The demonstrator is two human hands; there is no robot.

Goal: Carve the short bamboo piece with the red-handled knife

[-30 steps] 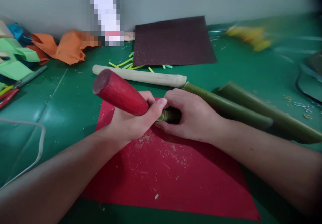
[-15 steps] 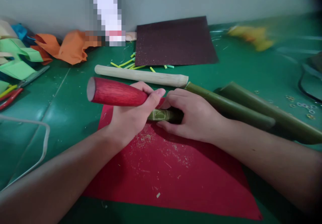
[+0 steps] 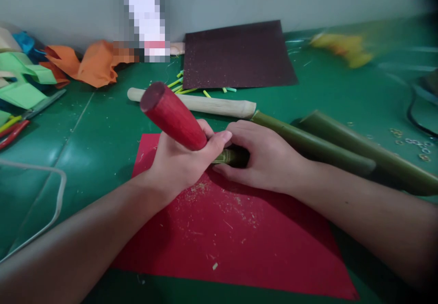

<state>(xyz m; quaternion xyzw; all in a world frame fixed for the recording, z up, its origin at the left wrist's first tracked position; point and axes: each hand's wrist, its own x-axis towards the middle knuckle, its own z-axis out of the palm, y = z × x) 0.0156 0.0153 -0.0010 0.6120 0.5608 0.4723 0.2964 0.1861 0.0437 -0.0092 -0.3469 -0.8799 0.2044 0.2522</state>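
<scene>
My left hand (image 3: 186,158) is wrapped round a carving tool with a thick red wooden handle (image 3: 176,119). The handle tilts up to the left, and its working end is hidden behind my fingers. Pressed against the red sheet, a short green bamboo piece (image 3: 224,157) sits in the grip of my right hand (image 3: 265,156). Pale lines are cut into the bamboo's skin, though my left hand covers part of them. Both hands are close together over the red sheet (image 3: 219,231), where fine shavings (image 3: 198,191) lie scattered.
Behind my hands lie a pale stick (image 3: 222,106) and two green bamboo lengths (image 3: 318,144) (image 3: 369,151). A dark sheet (image 3: 239,55) covers yellow-green strips. Scissors (image 3: 15,133), orange cloth (image 3: 99,64) and green cloth (image 3: 23,74) are at left; small rings (image 3: 417,144) at right.
The red handle has swung from nearly level to a steeper upward tilt. My left hand has shifted slightly right, covering more of the cut lines. My right hand holds its place.
</scene>
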